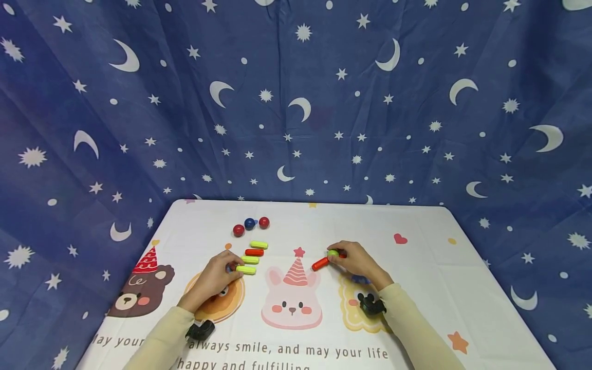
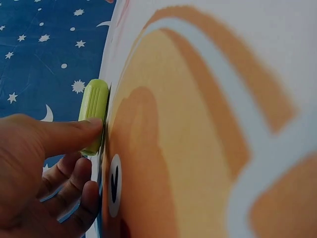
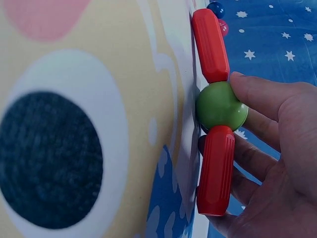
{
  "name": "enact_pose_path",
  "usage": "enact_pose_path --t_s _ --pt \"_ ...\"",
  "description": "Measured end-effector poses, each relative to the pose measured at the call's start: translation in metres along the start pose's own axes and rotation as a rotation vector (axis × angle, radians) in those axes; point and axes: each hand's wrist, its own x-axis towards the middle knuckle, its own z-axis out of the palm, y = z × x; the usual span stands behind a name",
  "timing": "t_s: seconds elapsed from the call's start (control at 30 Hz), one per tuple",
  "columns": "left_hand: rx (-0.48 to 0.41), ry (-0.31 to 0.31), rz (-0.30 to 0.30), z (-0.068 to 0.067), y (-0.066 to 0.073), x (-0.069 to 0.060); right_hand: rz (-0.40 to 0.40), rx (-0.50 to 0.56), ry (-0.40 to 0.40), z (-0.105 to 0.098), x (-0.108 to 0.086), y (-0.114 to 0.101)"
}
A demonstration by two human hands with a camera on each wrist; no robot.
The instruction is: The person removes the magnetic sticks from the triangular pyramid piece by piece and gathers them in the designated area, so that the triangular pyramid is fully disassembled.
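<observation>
My left hand (image 1: 215, 275) pinches a ribbed yellow-green stick (image 2: 94, 106) between thumb and fingers, low over the tablecloth. In the head view, that is the nearest yellow-green stick (image 1: 247, 270) of a short column. Just past it lie a second yellow-green stick (image 1: 251, 260), a red stick (image 1: 254, 252) and another yellow-green stick (image 1: 259, 245). Something dark red and blue (image 1: 231, 267) shows partly behind the left fingers. My right hand (image 1: 355, 258) holds a green ball (image 3: 221, 105) with a red stick (image 3: 211, 44) and a second red stick (image 3: 216, 171) at opposite sides.
Two red balls, one left (image 1: 238, 230) and one right (image 1: 264, 222), flank a blue ball (image 1: 250, 223) with a small blue piece beside it, farther back. The white tablecloth (image 1: 393, 221) carries printed animals and lettering. A blue starry curtain (image 1: 296, 128) hangs behind the table.
</observation>
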Motion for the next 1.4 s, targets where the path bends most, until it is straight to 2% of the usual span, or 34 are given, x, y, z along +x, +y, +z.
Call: enact_pose_path --t_s 0.17,0.47,0.7,0.83,1.03,1.1,1.2,1.4 --pt "0.011 -0.011 -0.003 -0.001 -0.001 0.005 -0.004 0.009 0.009 0.0 0.0 0.001" --pt "0.02 0.014 -0.032 -0.001 -0.002 0.006 0.001 0.021 0.007 0.0 0.0 0.001" --pt "0.045 0.018 -0.076 -0.004 0.001 0.007 0.013 0.035 -0.004 -0.001 -0.001 0.0" --pt "0.051 0.047 -0.049 -0.007 0.007 0.007 0.033 0.049 -0.021 -0.002 -0.002 0.0" --pt "-0.001 0.102 0.055 -0.009 0.025 0.008 0.029 0.043 -0.037 -0.004 -0.003 -0.001" --pt "-0.026 0.096 0.08 -0.007 0.034 0.009 0.014 0.035 -0.031 -0.004 -0.003 -0.001" --pt "-0.064 0.071 0.087 -0.001 0.046 0.012 0.0 0.026 -0.024 -0.003 -0.003 0.0" --pt "-0.12 0.02 0.108 0.016 0.065 0.021 0.0 0.018 -0.015 -0.002 -0.004 0.001"
